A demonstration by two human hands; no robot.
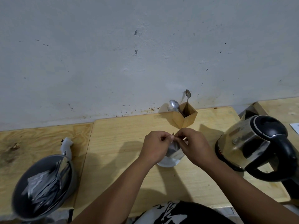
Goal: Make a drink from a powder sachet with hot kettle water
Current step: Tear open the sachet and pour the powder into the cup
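Note:
A small silvery powder sachet (174, 147) hangs upright between my two hands over the middle of the wooden table. My left hand (155, 145) pinches its top edge from the left, and my right hand (192, 143) pinches the same edge from the right, fingertips almost touching. Directly below the sachet stands a clear glass (168, 163), mostly hidden by my hands. A steel electric kettle (252, 143) with a black lid and handle stands to the right, apart from my right hand.
A wooden box (186, 118) holding spoons and a fork stands by the wall behind my hands. A grey bowl (21, 188) with several more sachets sits at the front left. A crumpled white wrapper (66, 147) lies behind it.

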